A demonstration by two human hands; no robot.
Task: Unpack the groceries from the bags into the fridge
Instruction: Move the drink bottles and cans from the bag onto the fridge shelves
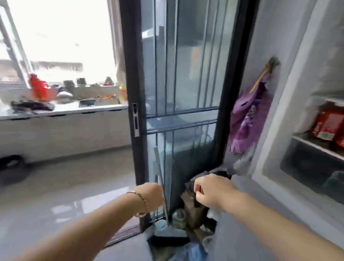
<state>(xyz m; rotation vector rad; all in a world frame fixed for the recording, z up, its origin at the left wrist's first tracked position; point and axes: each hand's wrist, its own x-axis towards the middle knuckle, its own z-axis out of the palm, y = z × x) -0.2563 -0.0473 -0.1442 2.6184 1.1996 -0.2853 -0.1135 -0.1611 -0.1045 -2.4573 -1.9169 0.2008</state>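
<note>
The open fridge (276,135) stands at the right, and red packs (330,126) sit on one of its shelves. Dark and brown bags (191,209) are bunched on the floor in the gap between a glass door and the fridge, with a glass jar (179,215) among them. My right hand (209,192) hovers over these bags with its fingers curled into a fist, and I see nothing in it. My left hand (150,195), with a bracelet on the wrist, reaches toward the door's lower edge. Its fingers are hidden. The whole view is blurred by motion.
A dark-framed sliding glass door (182,71) fills the centre. A purple bag (249,118) hangs on the grey wall beside the fridge. A kitchen counter (58,112) with a red item (40,87) and clutter runs under the bright window at the left. Glossy floor (64,194) lies in front.
</note>
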